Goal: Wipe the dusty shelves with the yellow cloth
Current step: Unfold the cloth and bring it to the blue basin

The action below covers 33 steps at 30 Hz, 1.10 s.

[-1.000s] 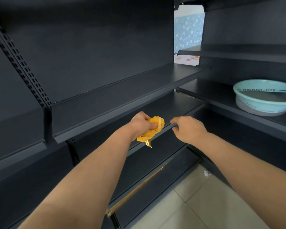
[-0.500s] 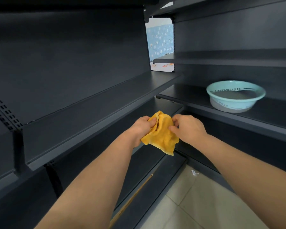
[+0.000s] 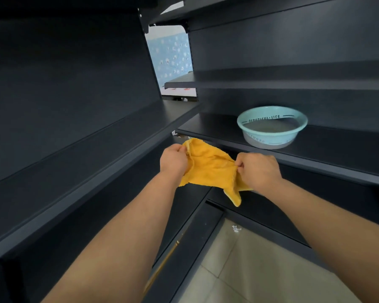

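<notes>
The yellow cloth [image 3: 208, 169] hangs spread between both hands in mid-air, in front of the corner where two dark shelf units meet. My left hand [image 3: 173, 161] pinches its upper left edge and my right hand [image 3: 258, 169] pinches its right edge. One corner of the cloth droops below my right hand. A long dark shelf [image 3: 79, 162] runs along the left unit, level with my left hand. Another dark shelf [image 3: 328, 154] on the right unit lies just behind my right hand. The cloth touches neither shelf.
A pale blue basin [image 3: 271, 127] holding water stands on the right shelf, behind my right hand. More dark shelves sit above and below. Beige floor tiles [image 3: 256, 270] show at the bottom, with a small white scrap [image 3: 236, 228] near the right unit's base.
The cloth was bunched in my left hand alone. My right hand took hold of it and both hands pulled it open. The view swung right, bringing the basin closer to centre.
</notes>
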Available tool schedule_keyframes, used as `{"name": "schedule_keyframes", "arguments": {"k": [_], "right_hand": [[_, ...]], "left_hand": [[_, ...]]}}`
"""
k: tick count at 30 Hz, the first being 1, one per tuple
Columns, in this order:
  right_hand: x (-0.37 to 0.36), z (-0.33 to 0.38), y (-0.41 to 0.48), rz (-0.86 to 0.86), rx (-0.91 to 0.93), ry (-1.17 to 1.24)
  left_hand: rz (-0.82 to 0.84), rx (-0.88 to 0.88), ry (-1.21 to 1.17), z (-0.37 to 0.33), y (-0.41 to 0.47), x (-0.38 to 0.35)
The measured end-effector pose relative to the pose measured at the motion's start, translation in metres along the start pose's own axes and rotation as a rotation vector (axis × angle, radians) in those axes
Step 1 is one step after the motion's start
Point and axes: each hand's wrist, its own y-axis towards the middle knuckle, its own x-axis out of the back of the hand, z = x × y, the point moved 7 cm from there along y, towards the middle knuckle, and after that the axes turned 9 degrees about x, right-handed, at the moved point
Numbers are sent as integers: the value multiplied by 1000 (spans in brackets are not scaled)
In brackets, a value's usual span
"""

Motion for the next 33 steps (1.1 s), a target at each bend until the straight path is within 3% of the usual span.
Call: {"name": "schedule_keyframes", "arguments": {"k": [4,10,12,15,17,21,24,29,33], "right_hand": [[5,-30,19,-47,8,58],[16,-67,50,-134,29,342],[20,-75,60,-150,61,387],[21,-85,71,-161,109,443],[23,-93,77,-171,130,458],[30,-121,87,-164,131,419],[27,-146,90,-143,97,382],[4,-181,103,-59,0,303],[-10,-199,124,21,-55,360]], "left_hand": [[-43,-57,132,-23,10,-31],[8,31,334,-30,23,-79],[166,-14,331,-37,24,-105],[535,-41,426,-42,6,-155],[614,0,433,-37,5,-176],[554,78,156,-41,18,-206],[506,81,180,-43,31,-222],[282,24,185,-66,71,-236],[331,29,75,-94,100,-259]]}}
